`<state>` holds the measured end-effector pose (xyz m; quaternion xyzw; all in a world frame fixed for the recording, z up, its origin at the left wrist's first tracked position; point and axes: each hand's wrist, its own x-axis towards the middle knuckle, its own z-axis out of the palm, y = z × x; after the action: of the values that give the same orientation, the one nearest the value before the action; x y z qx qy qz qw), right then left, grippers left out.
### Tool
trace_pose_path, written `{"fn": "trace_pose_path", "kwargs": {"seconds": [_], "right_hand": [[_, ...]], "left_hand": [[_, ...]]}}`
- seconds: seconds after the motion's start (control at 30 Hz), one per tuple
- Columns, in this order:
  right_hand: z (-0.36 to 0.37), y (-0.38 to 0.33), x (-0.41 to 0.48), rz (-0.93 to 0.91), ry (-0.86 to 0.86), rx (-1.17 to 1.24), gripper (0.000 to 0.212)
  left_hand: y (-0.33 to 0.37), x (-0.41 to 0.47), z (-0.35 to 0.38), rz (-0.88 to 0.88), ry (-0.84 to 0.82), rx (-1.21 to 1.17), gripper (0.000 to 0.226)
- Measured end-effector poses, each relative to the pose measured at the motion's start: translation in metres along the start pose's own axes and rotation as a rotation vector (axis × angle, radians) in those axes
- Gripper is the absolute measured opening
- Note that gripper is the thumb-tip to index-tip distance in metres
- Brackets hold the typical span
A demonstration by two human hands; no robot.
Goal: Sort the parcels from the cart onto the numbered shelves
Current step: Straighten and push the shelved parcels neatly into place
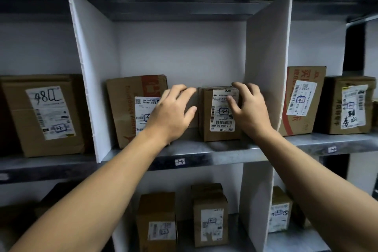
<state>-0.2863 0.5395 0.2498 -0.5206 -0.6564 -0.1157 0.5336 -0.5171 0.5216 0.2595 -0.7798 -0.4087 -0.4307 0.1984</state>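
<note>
Placement of the small parcel (221, 116) looked like the step in hand as I watched: it stood upright near the front edge of the middle shelf (225, 148), between a larger box (126, 108) and the white divider (263, 67). The left hand (171, 112) lay against its left side, fingers together; the right hand (250, 108) hooked its fingers over the top right corner, thumb on the label. I would have slid it back squarely, label outward, clear of the edge.
</note>
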Motion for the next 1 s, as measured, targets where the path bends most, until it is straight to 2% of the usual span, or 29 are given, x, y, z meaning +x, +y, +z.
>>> {"fn": "trace_pose_path", "kwargs": {"seconds": [0.2, 0.4, 0.73, 1.0], "right_hand": [[-0.008, -0.014, -0.031, -0.128, -0.027, -0.249, 0.045], [-0.047, -0.002, -0.067, -0.238, -0.046, -0.529, 0.032], [-0.127, 0.057, -0.101, -0.003, -0.033, -0.602, 0.043], [-0.179, 0.116, -0.088, 0.089, 0.033, -0.580, 0.045]], "left_hand": [[0.000, -0.018, -0.015, 0.046, -0.017, 0.036, 0.046], [0.028, -0.034, 0.001, 0.106, 0.001, -0.011, 0.047], [0.116, -0.020, 0.041, 0.227, 0.000, -0.219, 0.047], [0.185, 0.018, 0.078, 0.318, 0.041, -0.290, 0.048]]}}
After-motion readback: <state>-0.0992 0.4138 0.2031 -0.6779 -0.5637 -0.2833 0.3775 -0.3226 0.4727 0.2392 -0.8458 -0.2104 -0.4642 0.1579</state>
